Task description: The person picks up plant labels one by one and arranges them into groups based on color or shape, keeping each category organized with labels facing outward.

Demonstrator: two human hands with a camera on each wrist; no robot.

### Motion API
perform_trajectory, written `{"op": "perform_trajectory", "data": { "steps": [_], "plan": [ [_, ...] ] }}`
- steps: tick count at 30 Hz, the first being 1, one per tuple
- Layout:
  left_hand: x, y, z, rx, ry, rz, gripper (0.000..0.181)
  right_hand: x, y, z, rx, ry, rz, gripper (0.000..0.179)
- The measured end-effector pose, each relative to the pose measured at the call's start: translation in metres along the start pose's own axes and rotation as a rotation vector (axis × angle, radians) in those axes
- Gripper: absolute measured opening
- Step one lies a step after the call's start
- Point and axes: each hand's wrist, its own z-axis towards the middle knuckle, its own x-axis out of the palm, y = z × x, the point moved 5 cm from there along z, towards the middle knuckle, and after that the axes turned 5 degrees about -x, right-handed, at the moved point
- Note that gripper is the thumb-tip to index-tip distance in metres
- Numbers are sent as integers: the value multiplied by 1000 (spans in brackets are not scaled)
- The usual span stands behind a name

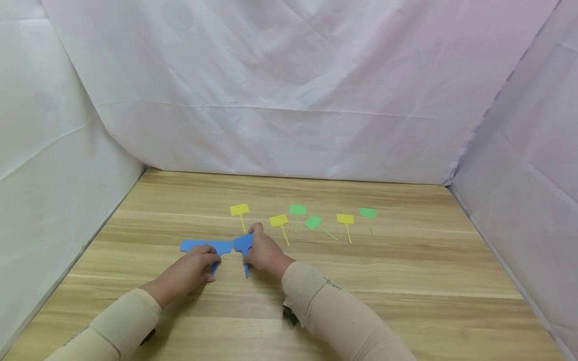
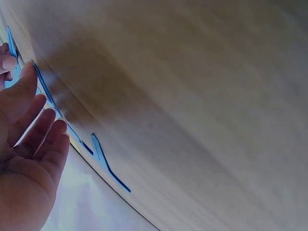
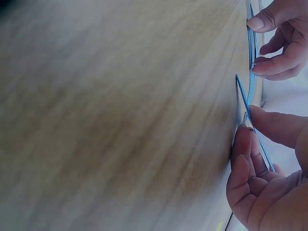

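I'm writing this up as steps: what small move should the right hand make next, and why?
The right hand should probably lower its blue tag flat and release it: it pinches that tag at a tilt to the table, where yellow tags and green tags already lie spread out.

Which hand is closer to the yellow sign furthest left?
Right. The right hand is just right of and below the yellow sign, near its stem's lower end. The left hand is farther away, below and to its left.
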Motion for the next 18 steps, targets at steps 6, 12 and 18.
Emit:
{"op": "perform_trajectory", "data": {
  "steps": [6, 12, 18],
  "plan": [
    [-1, 0, -1, 1, -4, -3, 30, 0, 1, -1, 5, 8, -38, 64],
    [0, 1, -1, 5, -6, -2, 30, -2, 0, -1, -15, -12, -124, 63],
    [-1, 0, -1, -6, 4, -11, 30, -4, 0, -1, -22, -35, -194, 57]
  ]
}}
